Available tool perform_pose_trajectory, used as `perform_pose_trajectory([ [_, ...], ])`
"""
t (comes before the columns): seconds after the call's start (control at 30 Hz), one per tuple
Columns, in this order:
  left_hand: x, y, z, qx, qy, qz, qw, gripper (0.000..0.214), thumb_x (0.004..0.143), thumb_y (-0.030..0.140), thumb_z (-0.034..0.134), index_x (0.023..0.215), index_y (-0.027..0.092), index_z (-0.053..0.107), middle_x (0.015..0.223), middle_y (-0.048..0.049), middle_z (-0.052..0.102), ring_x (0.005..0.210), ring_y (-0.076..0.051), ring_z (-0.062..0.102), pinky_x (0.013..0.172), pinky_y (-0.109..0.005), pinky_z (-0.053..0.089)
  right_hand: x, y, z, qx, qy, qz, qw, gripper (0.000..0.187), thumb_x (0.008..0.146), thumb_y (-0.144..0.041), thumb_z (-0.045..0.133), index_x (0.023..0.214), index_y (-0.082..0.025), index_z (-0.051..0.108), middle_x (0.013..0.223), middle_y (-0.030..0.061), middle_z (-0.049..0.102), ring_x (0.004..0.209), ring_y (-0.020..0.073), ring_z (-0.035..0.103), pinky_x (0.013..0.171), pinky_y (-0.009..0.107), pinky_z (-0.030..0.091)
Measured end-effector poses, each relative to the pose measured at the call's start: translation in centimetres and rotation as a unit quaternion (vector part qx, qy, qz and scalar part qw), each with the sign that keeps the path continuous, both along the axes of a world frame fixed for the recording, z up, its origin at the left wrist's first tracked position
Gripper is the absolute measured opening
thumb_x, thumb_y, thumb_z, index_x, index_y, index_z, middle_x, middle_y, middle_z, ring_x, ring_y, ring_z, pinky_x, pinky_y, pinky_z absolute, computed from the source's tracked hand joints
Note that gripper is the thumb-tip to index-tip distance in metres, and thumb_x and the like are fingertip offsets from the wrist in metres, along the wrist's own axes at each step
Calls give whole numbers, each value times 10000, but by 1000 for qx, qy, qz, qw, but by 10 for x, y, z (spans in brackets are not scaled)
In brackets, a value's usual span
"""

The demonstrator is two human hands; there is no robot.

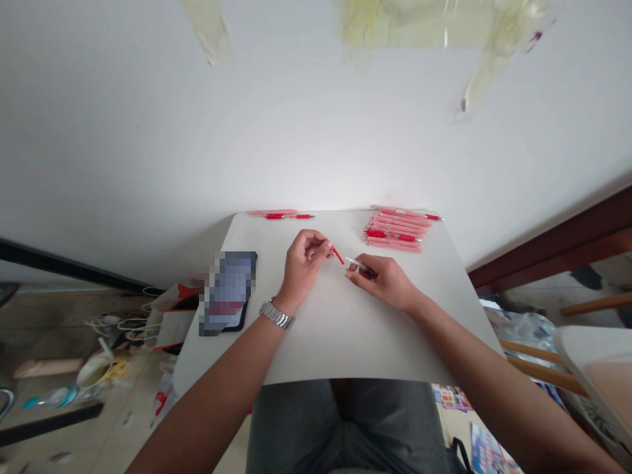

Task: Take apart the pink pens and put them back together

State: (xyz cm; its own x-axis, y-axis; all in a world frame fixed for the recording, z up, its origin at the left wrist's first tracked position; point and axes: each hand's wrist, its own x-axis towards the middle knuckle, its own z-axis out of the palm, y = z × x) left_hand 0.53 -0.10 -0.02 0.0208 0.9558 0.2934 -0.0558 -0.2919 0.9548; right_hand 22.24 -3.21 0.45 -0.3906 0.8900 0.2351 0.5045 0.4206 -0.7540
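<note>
The red rod (pixel 338 255) is gripped by the left hand (pixel 307 253), the clear tube (pixel 359 264) by the right hand (pixel 382 278); over the counter (pixel 345 342), facing tips are best kept aligned.

A pale wall (pixel 123 131) bearing yellowed tape (pixel 424 26) is being met by the white worktop (pixel 345 336); at left, the tiled floor (pixel 131 382) is being partly covered by clutter (pixel 96 370).
</note>
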Motion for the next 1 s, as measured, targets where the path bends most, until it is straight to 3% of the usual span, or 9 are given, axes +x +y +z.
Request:
perform_pose_trajectory([
  [0.33, 2, -3, 3, -15, -13, -18, 1000, 309, 927, 400, 799, 1029, 193, 595, 908, -21, 702, 809, -149, 737, 808, -311, 629, -1, 2, -2, 21, -35, -26, 999, 296, 1002, -400, 611, 786, -213, 535, 670, -39, 544, 592, 109, 402, 592, 258, 306],
  [0.5, 3, -4, 1, -23, 32, -31, 999, 288, 939, 413, 769, 1021, 205, 588, 844, 1, 681, 680, -117, 666, 662, -250, 566, -1, 3, -3, 25, -25, -58, 998, 294, 1002, -414, 599, 795, -219, 522, 653, -45, 519, 589, 112, 400, 588, 255, 309],
  [0.7, -7, 1, 3, 75, 139, 100, 982, 162, 989, 361, 694, 980, 207, 643, 918, -20, 689, 859, -146, 669, 792, -270, 532, -1, 6, -3, 17, -52, -104, 993, 312, 988, -424, 606, 766, -225, 514, 658, -29, 552, 597, 125, 424, 601, 264, 316],
  [1.0, -15, 10, 1, 60, 101, 164, 979, 111, 998, 311, 668, 975, 207, 637, 886, -18, 685, 807, -150, 666, 766, -277, 524, -5, 4, -4, 31, -168, -117, 978, 277, 985, -383, 620, 762, -228, 564, 725, -2, 656, 610, 142, 467, 605, 288, 273],
])
